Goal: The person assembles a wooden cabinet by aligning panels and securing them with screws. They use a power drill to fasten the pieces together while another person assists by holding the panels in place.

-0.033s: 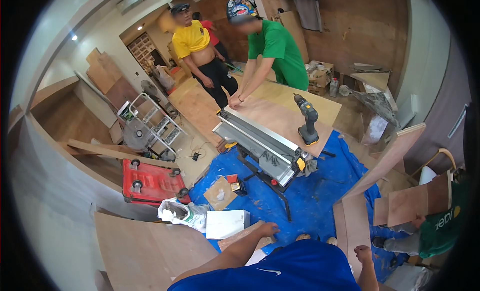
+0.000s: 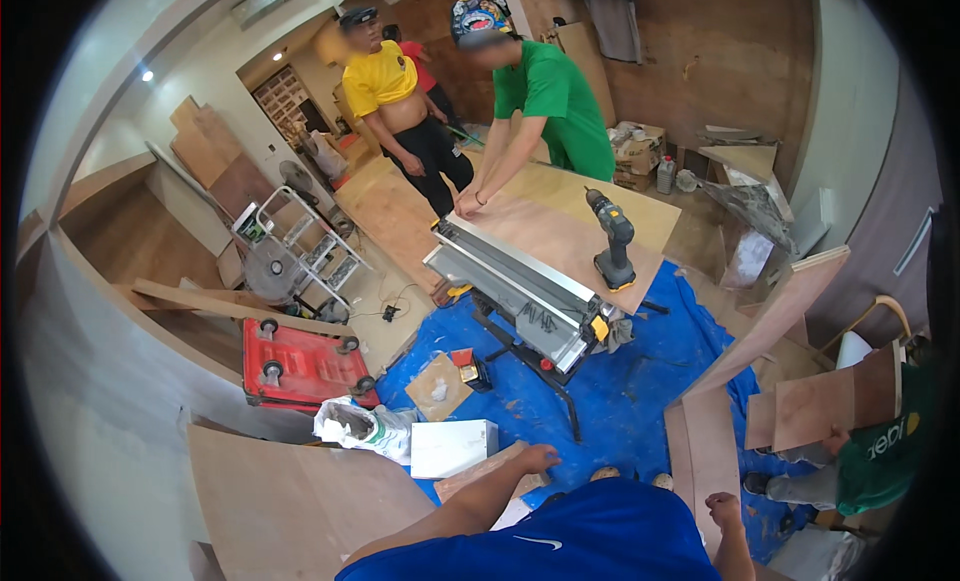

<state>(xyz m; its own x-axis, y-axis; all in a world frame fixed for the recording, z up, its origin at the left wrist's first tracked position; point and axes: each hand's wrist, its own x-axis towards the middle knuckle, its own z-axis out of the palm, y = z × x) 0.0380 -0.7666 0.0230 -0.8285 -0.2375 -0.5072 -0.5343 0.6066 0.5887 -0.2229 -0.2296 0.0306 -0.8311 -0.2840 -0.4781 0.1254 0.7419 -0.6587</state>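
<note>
My left hand point(image 2: 538, 458) hangs low over the blue tarp, its fingers loosely apart and holding nothing. It is nearest to a piece of plywood point(image 2: 478, 473) and a white box point(image 2: 453, 449) on the floor. At my right side, my right hand point(image 2: 724, 509) is loosely curled with nothing visible in it, beside a long wooden panel point(image 2: 703, 446). Ahead stands a workbench point(image 2: 520, 296) with metal rails on folding legs. On the large plywood sheet point(image 2: 540, 216) behind it, a cordless drill point(image 2: 614, 243) rests upright. Neither hand touches these.
A person in green point(image 2: 555, 106) leans on the sheet; another in yellow point(image 2: 385, 86) stands beside it. At right, a co-worker's sleeve point(image 2: 880, 461) shows beside held boards point(image 2: 825, 406). A red wheeled platform point(image 2: 305, 366), a stepladder point(image 2: 315, 246) and an open sack point(image 2: 365, 426) stand left.
</note>
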